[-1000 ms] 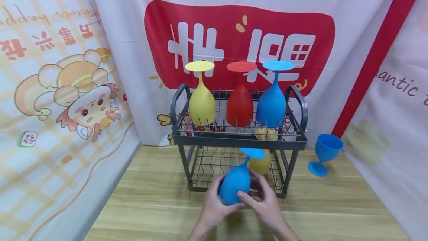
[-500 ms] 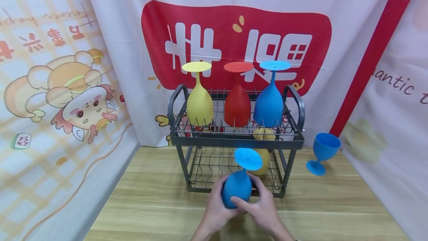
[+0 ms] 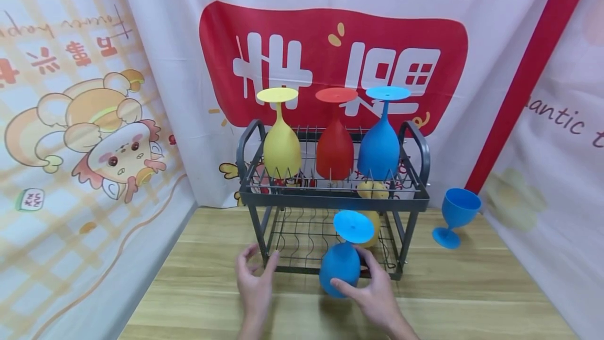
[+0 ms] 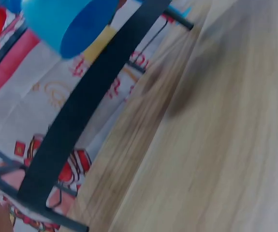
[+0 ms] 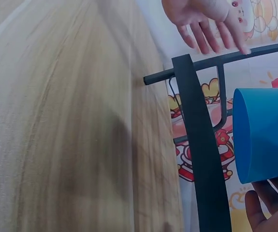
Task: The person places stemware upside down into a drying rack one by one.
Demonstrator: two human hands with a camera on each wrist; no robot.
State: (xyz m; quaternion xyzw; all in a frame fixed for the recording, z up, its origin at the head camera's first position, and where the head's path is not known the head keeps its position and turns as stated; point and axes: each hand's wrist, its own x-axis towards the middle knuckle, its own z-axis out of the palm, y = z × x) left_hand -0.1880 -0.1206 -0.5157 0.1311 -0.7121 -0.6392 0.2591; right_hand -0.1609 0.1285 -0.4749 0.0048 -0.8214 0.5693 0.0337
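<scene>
My right hand [image 3: 375, 295] grips the bowl of a blue goblet [image 3: 338, 272], which hangs upside down and tilted before the lower tier of a black two-tier dish rack [image 3: 325, 201]. In the right wrist view the goblet [image 5: 269, 137] shows its rim side-on, with fingertips below it. My left hand [image 3: 255, 282] holds nothing; its fingers are spread loosely by the rack's front left post. Whether they touch the post is unclear. The left wrist view catches the goblet [image 4: 68, 21] at its upper left.
Upside down on the top tier stand a yellow goblet [image 3: 282, 151], a red goblet [image 3: 335, 153] and another blue goblet [image 3: 379, 151]. A yellow goblet [image 3: 373, 227] is partly hidden on the lower tier. An upright blue goblet [image 3: 459, 211] stands on the wooden table [image 3: 472, 287] at right.
My left hand has let go of the blue goblet and moved left to the rack's front left post. The right hand keeps the goblet, which has shifted slightly right.
</scene>
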